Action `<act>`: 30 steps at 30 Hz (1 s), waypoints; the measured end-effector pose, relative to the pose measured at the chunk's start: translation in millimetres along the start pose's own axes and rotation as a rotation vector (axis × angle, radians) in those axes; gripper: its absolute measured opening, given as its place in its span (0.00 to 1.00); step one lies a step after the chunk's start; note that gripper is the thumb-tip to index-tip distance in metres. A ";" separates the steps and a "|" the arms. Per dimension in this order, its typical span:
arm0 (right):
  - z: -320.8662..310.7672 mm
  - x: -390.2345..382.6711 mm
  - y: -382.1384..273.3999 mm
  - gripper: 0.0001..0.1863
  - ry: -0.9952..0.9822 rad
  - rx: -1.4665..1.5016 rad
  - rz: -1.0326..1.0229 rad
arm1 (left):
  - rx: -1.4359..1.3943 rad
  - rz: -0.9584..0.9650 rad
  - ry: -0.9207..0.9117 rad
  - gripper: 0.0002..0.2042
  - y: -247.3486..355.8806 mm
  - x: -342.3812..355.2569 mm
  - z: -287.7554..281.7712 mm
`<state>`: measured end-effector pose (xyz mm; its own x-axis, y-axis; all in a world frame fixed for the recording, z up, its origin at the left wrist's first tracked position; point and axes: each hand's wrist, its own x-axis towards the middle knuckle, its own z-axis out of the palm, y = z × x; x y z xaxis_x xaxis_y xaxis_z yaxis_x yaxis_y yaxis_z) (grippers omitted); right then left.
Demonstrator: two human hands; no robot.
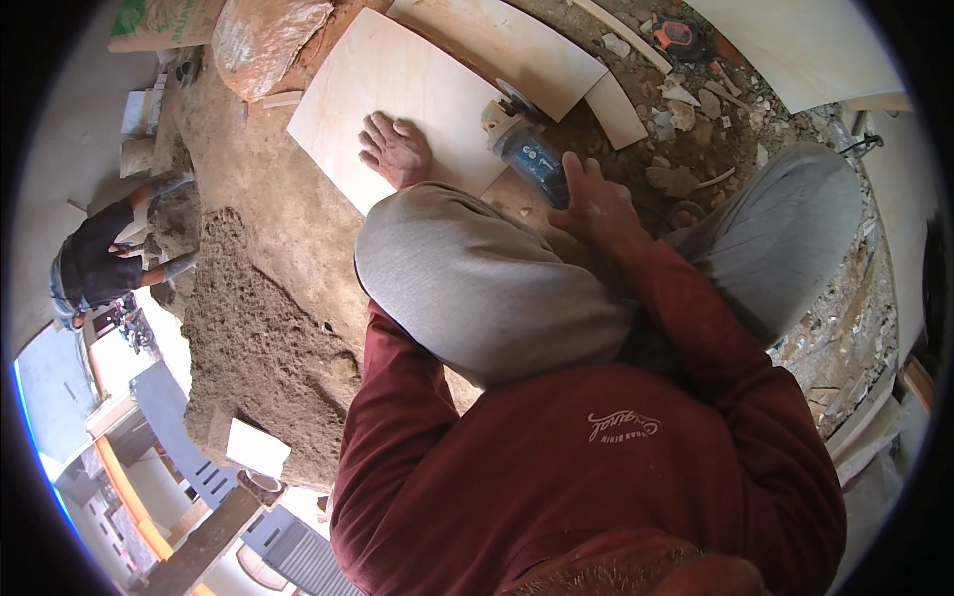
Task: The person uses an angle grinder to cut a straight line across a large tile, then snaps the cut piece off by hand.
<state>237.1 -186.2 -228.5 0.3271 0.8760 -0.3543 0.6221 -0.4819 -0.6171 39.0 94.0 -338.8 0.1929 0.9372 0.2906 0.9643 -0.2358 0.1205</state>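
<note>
A large cream tile (437, 84) lies on the ground in front of my bent knees. My left hand (396, 149) rests flat on its near part, fingers stretched out and holding nothing. At the tile's right edge is a blue angle grinder (537, 161), its disc (515, 97) seen nearly edge-on beside the tile. My right hand (596, 204) is closed round the rear of the grinder's body; part of the grip is hidden. Beyond lies a second cream tile (517, 45), with a narrow cut strip (615, 111) at its right end.
Rubble (686, 114) and an orange-and-black tape measure (679, 37) lie at the far right. Another pale tile (810, 45) is at the upper right. A sand heap (258, 348) spreads on the left; a co-worker (99, 253) bends beyond it. Sacks (263, 40) stand at the far left.
</note>
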 end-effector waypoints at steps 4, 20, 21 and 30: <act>0.9 -4.0 4.9 0.35 0.001 0.017 0.009 | -0.015 -0.009 -0.092 0.27 8.6 0.4 -6.9; 5.9 -17.2 12.7 0.47 -0.020 0.034 0.018 | 0.018 -0.064 -0.085 0.30 4.3 0.9 -6.2; 5.4 -17.3 11.8 0.47 -0.007 0.031 0.016 | 0.015 -0.066 -0.087 0.30 7.2 0.2 -6.1; 7.9 -6.3 7.4 0.45 -0.021 0.025 0.019 | -0.025 -0.055 -0.143 0.31 7.0 1.5 -10.0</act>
<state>234.0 -195.5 -236.4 0.3233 0.8665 -0.3804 0.5981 -0.4986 -0.6274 44.2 91.2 -328.0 0.1653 0.9756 0.1448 0.9697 -0.1875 0.1564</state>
